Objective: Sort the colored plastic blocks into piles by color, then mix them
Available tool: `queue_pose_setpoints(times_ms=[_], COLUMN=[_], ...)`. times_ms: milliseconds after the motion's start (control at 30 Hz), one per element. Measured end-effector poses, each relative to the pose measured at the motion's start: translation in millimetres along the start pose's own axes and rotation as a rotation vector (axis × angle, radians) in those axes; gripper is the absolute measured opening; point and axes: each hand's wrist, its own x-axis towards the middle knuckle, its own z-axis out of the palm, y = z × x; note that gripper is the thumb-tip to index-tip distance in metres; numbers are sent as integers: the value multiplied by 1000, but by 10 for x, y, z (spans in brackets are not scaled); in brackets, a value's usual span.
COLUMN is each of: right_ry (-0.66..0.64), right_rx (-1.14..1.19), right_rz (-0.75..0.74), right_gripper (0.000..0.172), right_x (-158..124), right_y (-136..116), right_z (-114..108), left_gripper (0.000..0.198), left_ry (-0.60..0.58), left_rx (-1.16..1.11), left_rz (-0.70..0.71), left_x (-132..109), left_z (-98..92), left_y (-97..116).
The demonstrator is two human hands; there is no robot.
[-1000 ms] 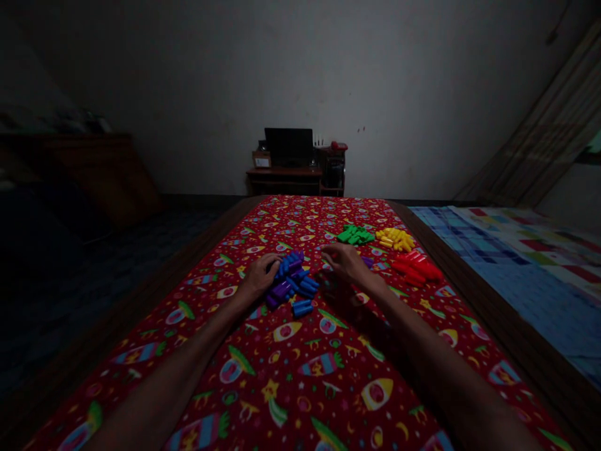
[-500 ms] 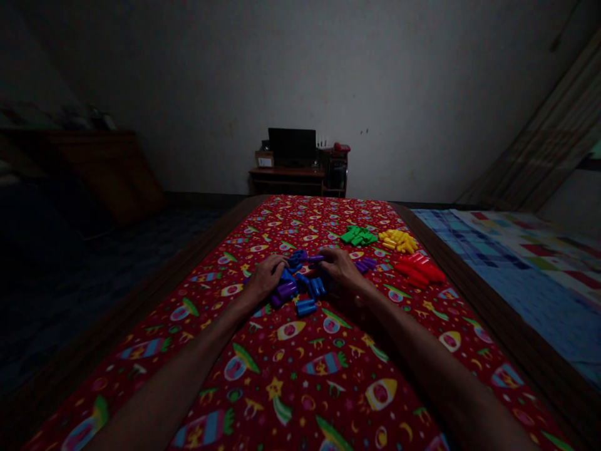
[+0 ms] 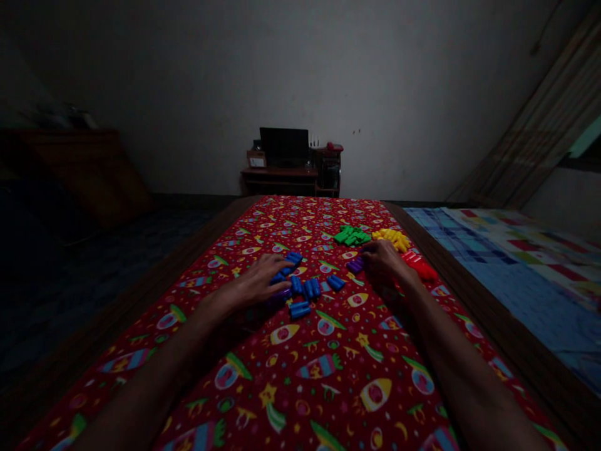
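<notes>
My left hand [image 3: 263,277] lies with fingers spread over a loose cluster of short plastic tube-like pieces. Blue pieces [image 3: 312,289] show around its fingertips, and a purple piece [image 3: 283,294] is partly under the thumb. A single blue piece [image 3: 335,283] lies apart to the right, and another blue group [image 3: 299,310] sits nearer me. Farther right, my right hand [image 3: 382,255] is at a small purple pile [image 3: 355,265], its fingers bent together and pointing down. Anything between those fingertips is hidden.
Beyond my right hand lie a green pile [image 3: 352,236] and a yellow pile [image 3: 391,238]; a red pile [image 3: 422,267] is to its right. A red patterned cloth [image 3: 323,376] covers the surface. A desk with a monitor [image 3: 284,146] stands against the far wall.
My right hand has moved right, from the mixed cluster to the purple pile, where the purple piece it held is no longer distinct. My left hand has spread its fingers. The view has shifted slightly.
</notes>
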Motion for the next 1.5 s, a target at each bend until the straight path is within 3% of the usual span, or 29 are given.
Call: queue_pose_setpoints(times_ms=[100,167,233,400,567,667,733,867,1067,1200,1267,1333,1433,1500], right_ry=[-107,-72,3,100,-18,-91,-115,-36,38,-152,-218,-165,-53,-83], right_rx=[8,-2,-15,63,328,536,549,378,-23,-139,-134,-129,-90,11], right_rz=[-52,-37,-50,-207,-449,-500,-507,-446,-254,-183,-181,-205,-306,-408], right_gripper=[35,42,38,33,30,34,33,22,26,24,20,21,18,20], right_x=[8,10,6,-37,-187,-274,-291,-219,-79,-33,-24,-31,-80,-139], right_y=[-78,-137,-195,-455,-939,-1185,-1262,-1137,-599,-412,-394,-431,-605,-781], right_z=[-26,-67,-114,-131,83,232,285,237,49,-42,-88,-118,-89,-8], left_gripper=[45,43,37,19,22,25,28,30,24,35,35,30,29,31], left_ry=[-118,-151,-142,-38,116,184,209,244,260,211,125,64,100,154], left_rx=[107,167,187,69,-151,-309,-383,-382,-157,-138,-103,-56,-43,-75], left_rz=[-37,-73,-81,-107,-219,-237,-230,-220,-101,82,171,173,36,-53], left_x=[-73,-100,-103,-34,98,157,172,155,100,98,96,88,78,84], left_z=[-59,-64,-67,-109,-82,-24,11,40,59,132,186,244,318,340], left_y=[104,152,182,192,180,230,285,334,181,312,452,561,571,488])
